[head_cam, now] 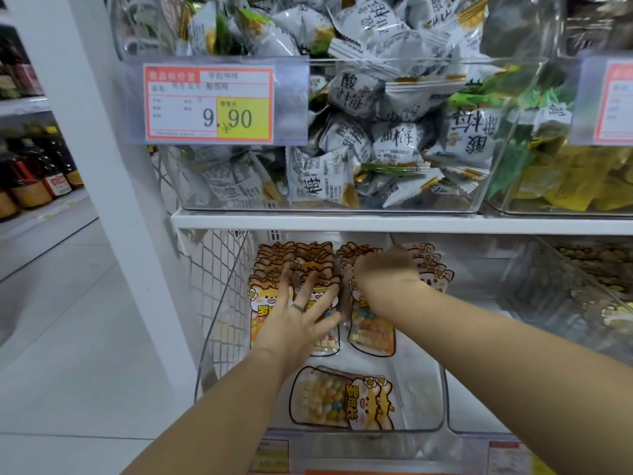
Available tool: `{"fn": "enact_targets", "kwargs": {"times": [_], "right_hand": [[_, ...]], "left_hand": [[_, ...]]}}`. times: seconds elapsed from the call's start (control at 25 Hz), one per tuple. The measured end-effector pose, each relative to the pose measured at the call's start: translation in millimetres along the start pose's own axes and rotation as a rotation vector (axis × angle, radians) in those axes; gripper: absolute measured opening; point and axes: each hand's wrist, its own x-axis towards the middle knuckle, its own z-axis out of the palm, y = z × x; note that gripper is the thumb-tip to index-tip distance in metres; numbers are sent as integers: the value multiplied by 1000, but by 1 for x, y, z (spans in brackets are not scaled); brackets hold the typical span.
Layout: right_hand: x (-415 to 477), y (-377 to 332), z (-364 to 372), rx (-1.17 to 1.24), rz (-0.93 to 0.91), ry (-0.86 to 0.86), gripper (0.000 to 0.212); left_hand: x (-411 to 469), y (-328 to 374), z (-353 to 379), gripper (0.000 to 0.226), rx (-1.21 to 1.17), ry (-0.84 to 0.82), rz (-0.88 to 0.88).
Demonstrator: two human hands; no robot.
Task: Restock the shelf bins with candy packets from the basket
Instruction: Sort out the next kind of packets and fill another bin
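Observation:
Jar-shaped candy packets with cartoon cats stand in rows inside a clear bin (442,399) on the lower shelf. My left hand (298,313), a ring on one finger, lies with spread straight fingers on the left row of packets (274,265). My right hand (387,269) reaches deeper into the bin and rests on the right row of packets (371,332); its fingers are hidden behind the hand. One packet (342,399) lies flat on its side at the bin's front. No basket shows.
Above, a clear bin (342,204) holds white plum candy packs behind a 9.90 price tag (209,102). Another bin (555,186) with yellow-green packs stands at the right. A white shelf post (113,200) and wire mesh (219,286) bound the left side. Bottles (34,180) line a far-left shelf.

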Motion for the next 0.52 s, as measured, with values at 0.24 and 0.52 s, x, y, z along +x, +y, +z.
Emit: {"fn": "enact_targets", "kwargs": {"times": [0.24,0.52], "right_hand": [[21,2,21,270,15,63,40],[13,-7,42,363,-98,-1,82]], "left_hand": [[-4,4,-6,52,-18,188,84],[-8,-1,-9,46,-50,149,151]]}}
